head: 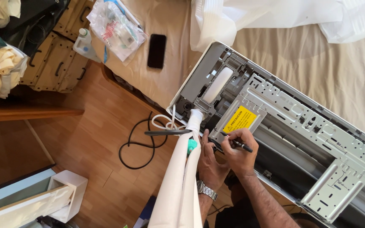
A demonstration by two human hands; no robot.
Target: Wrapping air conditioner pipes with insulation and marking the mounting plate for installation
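A white air-conditioner indoor unit [292, 122] lies back-side up on a bed, its grey metal mounting plate and a yellow warning label [240, 119] showing. My right hand [239, 152] grips a thin black tool [237, 143] whose tip touches the unit just below the label. My left hand [210, 162], with a metal wristwatch, rests against the unit's lower edge beside a white wrapped pipe bundle [180, 181] that leaves the unit's corner. A teal plug [192, 145] sits on that bundle.
A black phone [156, 50] and a clear plastic bag of parts [117, 29] lie on the beige bedsheet. A black cable [138, 145] loops on the wooden floor. White cables [165, 122] hang at the unit's corner. A white box [64, 194] stands lower left.
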